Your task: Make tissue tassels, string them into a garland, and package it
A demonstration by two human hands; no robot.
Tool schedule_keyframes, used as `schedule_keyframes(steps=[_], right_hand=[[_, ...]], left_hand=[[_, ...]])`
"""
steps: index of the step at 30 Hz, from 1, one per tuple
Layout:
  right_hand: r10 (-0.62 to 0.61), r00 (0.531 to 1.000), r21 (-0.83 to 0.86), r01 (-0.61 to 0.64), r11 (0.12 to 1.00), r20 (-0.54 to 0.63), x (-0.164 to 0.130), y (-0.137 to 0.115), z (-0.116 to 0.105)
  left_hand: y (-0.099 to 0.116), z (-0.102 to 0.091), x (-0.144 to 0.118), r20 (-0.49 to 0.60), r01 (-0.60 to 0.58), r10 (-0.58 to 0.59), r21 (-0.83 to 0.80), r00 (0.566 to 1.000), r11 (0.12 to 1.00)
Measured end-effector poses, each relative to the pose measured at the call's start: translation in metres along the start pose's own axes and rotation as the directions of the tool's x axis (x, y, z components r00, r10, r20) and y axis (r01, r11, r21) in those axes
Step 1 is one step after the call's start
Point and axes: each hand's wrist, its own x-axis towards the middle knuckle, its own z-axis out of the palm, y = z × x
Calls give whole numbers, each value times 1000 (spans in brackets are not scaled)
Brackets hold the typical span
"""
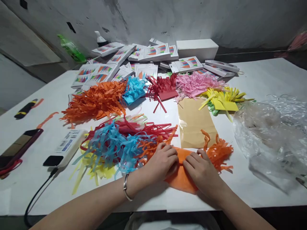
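Note:
A piece of orange tissue paper (182,179) with fringed ends lies near the table's front edge, under both hands. My left hand (164,161) has its fingers curled onto the paper's left part. My right hand (200,167) is curled over its right part, close beside the left. Loose orange fringe (219,155) spreads out past my right hand. At my left hand lies a pile of blue tissue fringe (112,143) with red strips (153,127) and yellow strips (100,169). Just beyond the hands rests a flat brown paper sheet (196,123). My fingertips are partly hidden.
Fringed bundles in orange (98,100), blue (135,89), red (166,89), pink (196,83) and yellow (225,102) line the middle. Printed boxes (153,52) are heaped behind. Clear plastic bags (268,127) lie right; a power bank (67,148) and phone (19,148) lie left.

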Motion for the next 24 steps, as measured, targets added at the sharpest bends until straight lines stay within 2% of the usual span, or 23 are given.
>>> schedule_keyframes(steps=[4,7,10,14,18,19,21,24], right_hand=[[50,998,138,-45,989,-34,-5,1,1],[136,989,270,-115,956,-63,-14,7,-1],[205,975,327,-165,930,-89,-23,10,-5],[324,940,309,-278,909,-107,-25,6,-8],[440,894,178,-421,889,-82,-14,1,-4],[462,884,142,-449,882,-73,-12,1,-4],[464,884,108,-456,883,-64,-9,2,-3],[320,946,131,-311,941,-51,-10,3,-4]], left_hand=[[1,5,-5,25,20,-20,-15,999,1000],[3,8,-9,36,96,-96,-10,995,995],[6,9,-8,28,148,-147,-25,989,989],[12,0,1,90,205,-201,-26,975,978],[18,-10,14,162,247,-264,116,951,962],[18,-11,15,159,221,-247,166,956,961],[18,-8,15,137,92,-127,236,982,967],[17,1,15,142,-129,91,286,986,950]])
